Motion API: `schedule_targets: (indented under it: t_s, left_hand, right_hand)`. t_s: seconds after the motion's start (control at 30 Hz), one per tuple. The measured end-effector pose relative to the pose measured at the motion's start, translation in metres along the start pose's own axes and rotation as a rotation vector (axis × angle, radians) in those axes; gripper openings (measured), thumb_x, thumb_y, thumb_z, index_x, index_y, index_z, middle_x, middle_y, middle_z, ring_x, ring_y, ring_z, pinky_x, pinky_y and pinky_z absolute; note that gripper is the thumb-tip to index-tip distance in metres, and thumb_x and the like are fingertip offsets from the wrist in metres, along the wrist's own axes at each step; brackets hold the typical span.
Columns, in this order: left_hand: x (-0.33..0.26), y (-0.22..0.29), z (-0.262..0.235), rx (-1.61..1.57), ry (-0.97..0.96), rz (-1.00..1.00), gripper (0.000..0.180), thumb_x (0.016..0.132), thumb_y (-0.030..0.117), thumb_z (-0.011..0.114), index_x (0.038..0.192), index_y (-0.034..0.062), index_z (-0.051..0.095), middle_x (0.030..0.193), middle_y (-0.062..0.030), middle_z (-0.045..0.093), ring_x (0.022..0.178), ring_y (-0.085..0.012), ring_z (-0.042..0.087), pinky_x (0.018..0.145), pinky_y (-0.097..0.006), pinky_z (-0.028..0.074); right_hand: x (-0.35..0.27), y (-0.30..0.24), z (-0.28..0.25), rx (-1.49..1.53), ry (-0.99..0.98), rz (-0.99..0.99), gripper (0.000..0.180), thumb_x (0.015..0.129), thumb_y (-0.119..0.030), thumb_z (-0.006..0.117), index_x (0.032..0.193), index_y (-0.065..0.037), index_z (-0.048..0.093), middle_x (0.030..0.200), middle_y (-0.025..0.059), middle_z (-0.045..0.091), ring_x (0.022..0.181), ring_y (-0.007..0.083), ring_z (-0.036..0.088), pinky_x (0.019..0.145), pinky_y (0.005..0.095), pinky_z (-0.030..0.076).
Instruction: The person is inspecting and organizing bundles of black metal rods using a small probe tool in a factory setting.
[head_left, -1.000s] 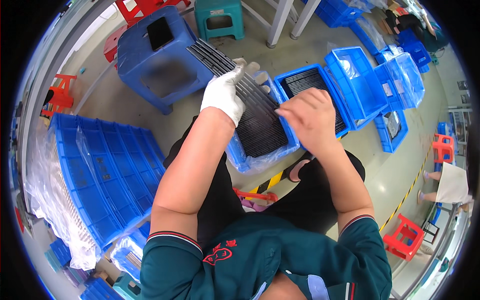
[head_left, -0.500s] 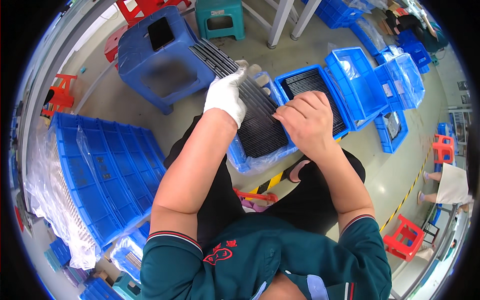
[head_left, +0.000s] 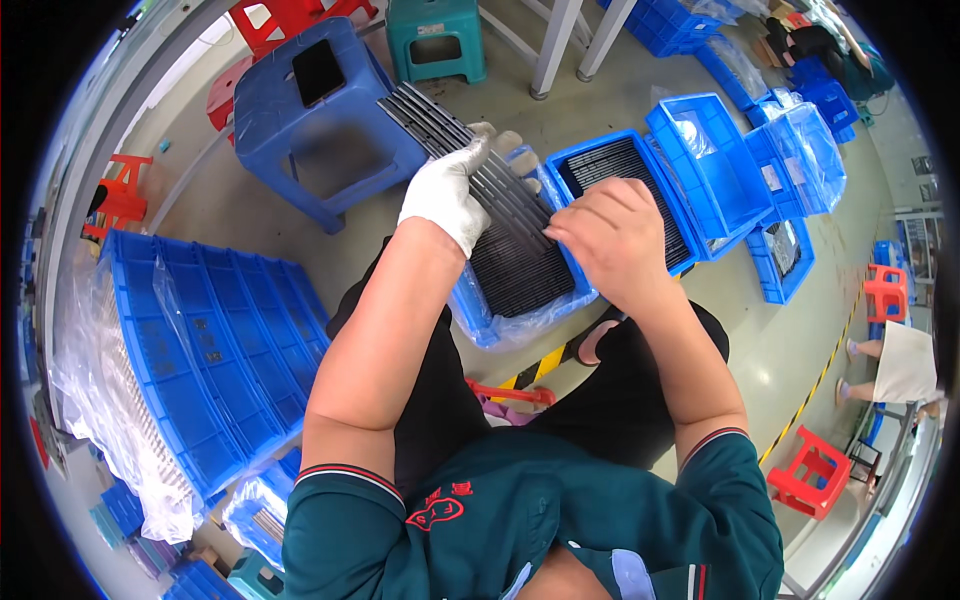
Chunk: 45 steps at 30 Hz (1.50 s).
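My left hand (head_left: 446,200), in a white glove, is closed around a bundle of slim dark rods (head_left: 425,115) that slant from upper left to lower right. My bare right hand (head_left: 612,240) has its fingers pinched together at the lower right end of these rods. How many rods the fingertips touch cannot be made out. Just beneath the bundle stands a blue crate (head_left: 471,310) with a plastic liner, filled with rows of dark rods (head_left: 525,285). To its right, another blue crate (head_left: 683,218) holds similar rods, partly covered by my right hand.
A blue stool (head_left: 262,110) carrying a black phone (head_left: 319,72) stands at the upper left, beside a green stool (head_left: 436,40). Blue crates (head_left: 215,355) with plastic film are stacked at the left. More blue crates (head_left: 712,160) stand at the right. Yellow-black tape (head_left: 541,368) crosses the floor.
The bundle and both hands keep nearly the same place. My gloved hand has shifted very slightly left, and its fingers sit a little looser around the rods.
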<state>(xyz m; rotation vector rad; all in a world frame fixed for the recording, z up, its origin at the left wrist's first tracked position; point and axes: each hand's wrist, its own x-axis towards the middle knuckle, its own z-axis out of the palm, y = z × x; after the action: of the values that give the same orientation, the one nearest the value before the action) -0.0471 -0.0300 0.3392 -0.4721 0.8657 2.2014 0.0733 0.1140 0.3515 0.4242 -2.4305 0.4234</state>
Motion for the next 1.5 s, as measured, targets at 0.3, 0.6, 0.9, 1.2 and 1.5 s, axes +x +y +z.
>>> schedule_targets:
  t_s: [0.3,0.6,0.9,1.2,1.5]
  left_hand:
    - [0.004,0.000,-0.007,-0.038,-0.145,-0.042,0.013,0.098,0.017,0.049,0.104,0.0100,0.058,0.116,-0.0167,0.060,0.109,-0.0398,0.058,0.087,-0.058,0.051]
    - [0.001,0.001,0.000,0.017,-0.110,0.048,0.015,0.098,0.014,0.047,0.108,0.0086,0.056,0.119,-0.0182,0.057,0.109,-0.0415,0.057,0.085,-0.057,0.051]
    - [0.007,0.003,-0.009,-0.125,-0.276,-0.021,0.014,0.097,0.015,0.049,0.104,0.0081,0.059,0.108,-0.0168,0.062,0.105,-0.0402,0.060,0.089,-0.057,0.051]
    - [0.005,0.006,-0.008,-0.129,-0.334,-0.042,0.016,0.098,0.016,0.046,0.107,0.0087,0.056,0.114,-0.0149,0.058,0.112,-0.0399,0.054,0.092,-0.061,0.045]
    - [0.007,0.003,-0.008,-0.094,-0.292,0.018,0.022,0.098,0.013,0.044,0.118,0.0066,0.051,0.124,-0.0188,0.054,0.116,-0.0435,0.053,0.092,-0.064,0.045]
  right_hand:
    - [0.000,0.004,-0.003,0.104,-0.050,0.077,0.012,0.068,-0.015,0.076,0.074,-0.011,0.066,0.074,0.0009,0.062,0.075,0.0226,0.058,0.067,0.0351,0.045]
    - [0.001,0.002,-0.016,0.208,0.103,0.252,0.010,0.071,-0.008,0.076,0.076,-0.007,0.067,0.074,0.0038,0.063,0.073,0.0211,0.059,0.067,0.0312,0.045]
    - [-0.005,0.004,-0.010,0.663,-0.015,0.722,0.008,0.079,-0.006,0.073,0.084,-0.002,0.069,0.080,0.0018,0.062,0.075,0.0101,0.056,0.070,0.0236,0.044]
    - [-0.001,0.006,-0.012,0.599,-0.077,0.661,0.006,0.078,-0.005,0.073,0.082,-0.004,0.070,0.078,0.0032,0.062,0.075,0.0131,0.057,0.069,0.0259,0.045]
    - [0.005,0.005,-0.017,0.160,-0.022,0.202,0.009,0.070,-0.014,0.074,0.072,-0.009,0.067,0.073,0.0015,0.062,0.076,0.0234,0.057,0.071,0.0361,0.046]
